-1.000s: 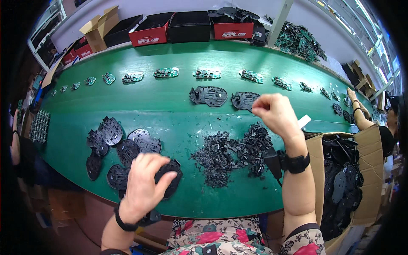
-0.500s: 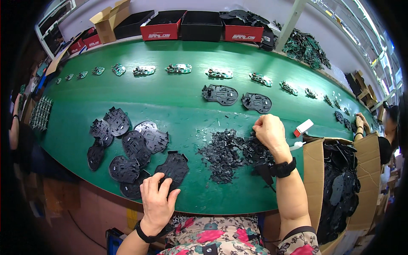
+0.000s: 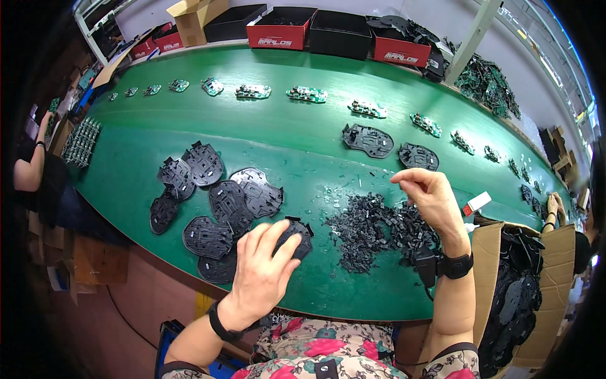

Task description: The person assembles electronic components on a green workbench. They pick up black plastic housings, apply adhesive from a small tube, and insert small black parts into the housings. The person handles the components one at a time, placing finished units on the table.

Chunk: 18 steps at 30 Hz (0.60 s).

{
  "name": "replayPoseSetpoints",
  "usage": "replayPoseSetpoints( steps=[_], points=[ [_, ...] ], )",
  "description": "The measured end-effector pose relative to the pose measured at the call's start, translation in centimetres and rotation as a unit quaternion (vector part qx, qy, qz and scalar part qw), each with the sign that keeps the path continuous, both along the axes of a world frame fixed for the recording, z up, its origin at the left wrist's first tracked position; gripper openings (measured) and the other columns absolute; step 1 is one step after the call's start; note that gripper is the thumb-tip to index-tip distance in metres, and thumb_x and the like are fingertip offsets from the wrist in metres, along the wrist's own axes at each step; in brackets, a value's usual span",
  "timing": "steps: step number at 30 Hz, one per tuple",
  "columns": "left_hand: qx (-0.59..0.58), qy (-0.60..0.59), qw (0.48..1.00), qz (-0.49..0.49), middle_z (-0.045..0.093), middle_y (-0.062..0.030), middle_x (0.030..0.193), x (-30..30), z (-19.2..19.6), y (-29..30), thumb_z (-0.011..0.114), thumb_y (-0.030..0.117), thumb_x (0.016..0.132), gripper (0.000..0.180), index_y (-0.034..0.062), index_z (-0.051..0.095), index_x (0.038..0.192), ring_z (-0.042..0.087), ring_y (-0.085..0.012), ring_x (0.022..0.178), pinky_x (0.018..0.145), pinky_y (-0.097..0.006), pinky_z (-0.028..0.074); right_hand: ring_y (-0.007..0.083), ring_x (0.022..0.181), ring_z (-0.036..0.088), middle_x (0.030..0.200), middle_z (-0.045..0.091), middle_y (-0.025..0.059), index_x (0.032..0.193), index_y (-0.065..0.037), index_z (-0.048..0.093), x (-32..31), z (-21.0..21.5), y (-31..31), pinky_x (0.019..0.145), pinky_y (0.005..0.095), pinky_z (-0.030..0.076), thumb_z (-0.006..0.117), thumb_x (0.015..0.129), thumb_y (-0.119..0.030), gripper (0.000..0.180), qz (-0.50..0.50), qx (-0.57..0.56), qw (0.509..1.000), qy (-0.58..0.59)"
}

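One light pinch likely suited you: right hand [image 3: 435,199] narrowed, contents unclear, near plastic parts [image 3: 363,234], left hand [image 3: 260,271] spread by a mouse base [image 3: 305,240].

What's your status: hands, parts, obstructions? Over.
Left hand open, partly blocking view of a black shell, contact unclear. Right hand curled over small black parts, any grip unclear. More black shells clustered to the left.

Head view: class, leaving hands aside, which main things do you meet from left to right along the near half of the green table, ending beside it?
Batch of circuit boards → cluster of black mouse shells → pile of small black plastic parts → small red-and-white box → open cardboard box
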<state>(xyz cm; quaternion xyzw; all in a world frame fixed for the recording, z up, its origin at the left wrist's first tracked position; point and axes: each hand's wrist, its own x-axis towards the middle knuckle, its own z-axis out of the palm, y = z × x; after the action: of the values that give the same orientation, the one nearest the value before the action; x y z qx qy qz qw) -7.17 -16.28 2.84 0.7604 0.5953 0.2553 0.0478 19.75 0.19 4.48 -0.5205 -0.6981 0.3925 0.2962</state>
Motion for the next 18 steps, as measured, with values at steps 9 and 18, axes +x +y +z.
replayPoseSetpoints(
  steps=[9, 18],
  points=[
    [-0.085, 0.112, 0.981, -0.135, 0.056, -0.0098, 0.109, -1.0, -0.7, 5.8, 0.060, 0.000, 0.076, 0.036, 0.0057, 0.060, 0.112, 0.053, -0.0260, 0.105, 0.091, -0.037, 0.040, 0.0150, 0.066, 0.064, 0.073, 0.067, 0.0095, 0.088, 0.001, 0.068, -2.9, 0.0, 3.6, 0.062, 0.0282, 0.051, 0.063, 0.083, -0.004, 0.009, -0.025, 0.009, 1.000, 0.006],
    [-0.006, -0.030, 0.999, -0.041, 0.056, -0.0177, 0.088, -1.7, 1.3, 10.7, 0.067, 0.006, 0.076, 0.034, 0.0022, 0.058, 0.108, 0.058, -0.0378, 0.080, 0.071, -0.043, 0.048, 0.0301, 0.082, 0.068, 0.082, 0.070, 0.0184, 0.081, -0.006, 0.073, -4.1, -3.0, 12.6, 0.079, 0.0376, 0.053, 0.066, 0.073, -0.009, 0.012, -0.085, 0.071, 0.979, -0.174]
  ],
)
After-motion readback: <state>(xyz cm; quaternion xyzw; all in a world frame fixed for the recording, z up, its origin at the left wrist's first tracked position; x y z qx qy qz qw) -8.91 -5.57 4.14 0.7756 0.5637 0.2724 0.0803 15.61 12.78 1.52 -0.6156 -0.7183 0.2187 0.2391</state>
